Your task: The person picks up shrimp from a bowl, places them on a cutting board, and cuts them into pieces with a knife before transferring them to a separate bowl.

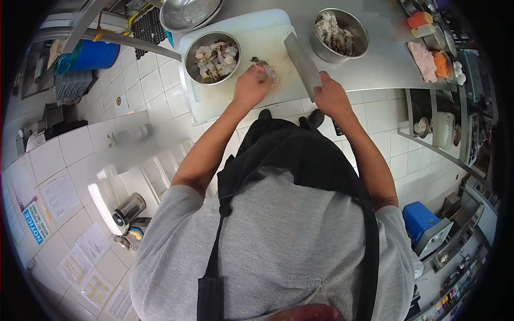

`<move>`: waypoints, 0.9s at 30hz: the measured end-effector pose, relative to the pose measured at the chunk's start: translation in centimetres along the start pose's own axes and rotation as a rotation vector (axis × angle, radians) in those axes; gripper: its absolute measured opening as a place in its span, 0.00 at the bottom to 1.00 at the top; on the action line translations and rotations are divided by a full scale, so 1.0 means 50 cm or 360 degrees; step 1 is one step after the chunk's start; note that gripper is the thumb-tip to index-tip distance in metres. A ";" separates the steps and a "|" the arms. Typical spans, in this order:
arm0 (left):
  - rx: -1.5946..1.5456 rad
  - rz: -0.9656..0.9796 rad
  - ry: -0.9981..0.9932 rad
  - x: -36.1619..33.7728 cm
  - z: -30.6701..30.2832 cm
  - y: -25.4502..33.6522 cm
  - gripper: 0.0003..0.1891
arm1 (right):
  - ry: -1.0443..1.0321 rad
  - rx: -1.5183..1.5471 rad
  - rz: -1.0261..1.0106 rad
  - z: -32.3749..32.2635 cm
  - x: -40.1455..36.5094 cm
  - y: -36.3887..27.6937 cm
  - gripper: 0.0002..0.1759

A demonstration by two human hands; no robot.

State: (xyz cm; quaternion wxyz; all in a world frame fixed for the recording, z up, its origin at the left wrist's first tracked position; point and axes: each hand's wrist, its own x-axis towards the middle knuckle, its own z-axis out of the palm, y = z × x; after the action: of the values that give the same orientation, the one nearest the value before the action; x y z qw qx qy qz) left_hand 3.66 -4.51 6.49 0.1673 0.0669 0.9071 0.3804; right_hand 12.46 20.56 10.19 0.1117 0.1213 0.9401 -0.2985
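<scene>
My right hand (331, 96) grips a cleaver (303, 65) by its handle end. Its broad blade slants up and to the left over the right edge of the white cutting board (242, 33). On the board, my left hand (251, 87) is closed around a raw shrimp (262, 76), partly hidden by the fingers. Greyish shrimp bits (270, 71) lie right by those fingertips. Left of this hand, a metal bowl (187, 60) of raw shrimp rests on the board. Beyond the cleaver, a second metal bowl (366, 49) holds grey shrimp or shrimp shells.
The board lies on a steel counter (377, 75). Metal strainers (191, 13) sit at the back left. A pink cloth (422, 61) and orange items (441, 64) are at the far right. White floor tiles show below the counter's front edge.
</scene>
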 end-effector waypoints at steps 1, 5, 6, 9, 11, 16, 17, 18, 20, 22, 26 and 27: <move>-0.0004 -0.0051 -0.0213 -0.010 -0.014 0.013 0.21 | -0.0003 -0.0027 -0.0021 -0.005 -0.004 -0.001 0.23; 0.0304 0.0588 0.0112 -0.004 0.016 -0.030 0.18 | -0.0054 -0.0094 -0.0074 0.012 -0.028 0.002 0.24; 0.0337 0.0673 0.0062 0.005 0.030 -0.042 0.18 | -0.0044 -0.0100 -0.0097 0.016 -0.035 0.002 0.24; 0.0399 0.0738 -0.0005 0.032 0.034 -0.020 0.17 | 0.0015 -0.0094 -0.0072 0.020 -0.033 0.000 0.25; 0.0418 0.0702 -0.0061 0.041 0.024 -0.008 0.16 | -0.0056 -0.0121 0.0019 0.024 -0.031 0.003 0.25; 0.0108 0.0896 0.0079 0.048 0.001 0.022 0.15 | -0.0117 -0.0089 0.0050 0.022 -0.038 -0.005 0.25; 0.0109 0.0898 0.0079 0.054 0.005 0.020 0.15 | -0.0110 -0.0069 0.0054 0.022 -0.038 -0.008 0.25; -0.0098 0.0877 0.0063 0.063 0.013 0.019 0.13 | -0.0103 -0.0069 0.0049 0.021 -0.038 -0.010 0.25; -0.0301 0.0857 0.0062 0.073 0.027 0.017 0.11 | -0.0032 -0.0052 0.0043 0.020 -0.046 -0.015 0.22; -0.1099 -0.0007 -0.0691 0.077 0.030 0.010 0.10 | 0.0006 -0.0056 -0.0006 0.026 -0.046 -0.002 0.21; 0.0154 0.0490 -0.0307 0.055 0.025 -0.001 0.16 | -0.0014 -0.0051 -0.0075 0.013 -0.044 0.005 0.23; 0.0210 0.0447 -0.0227 0.054 0.025 0.002 0.18 | -0.0043 -0.0086 -0.0044 0.009 -0.044 0.001 0.23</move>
State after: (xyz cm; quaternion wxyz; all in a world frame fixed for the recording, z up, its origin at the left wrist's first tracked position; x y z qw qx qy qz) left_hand 1.57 -2.95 5.04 0.1716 0.2306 0.8977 0.3339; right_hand 14.63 19.99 10.44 0.1236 0.1012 0.9478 -0.2760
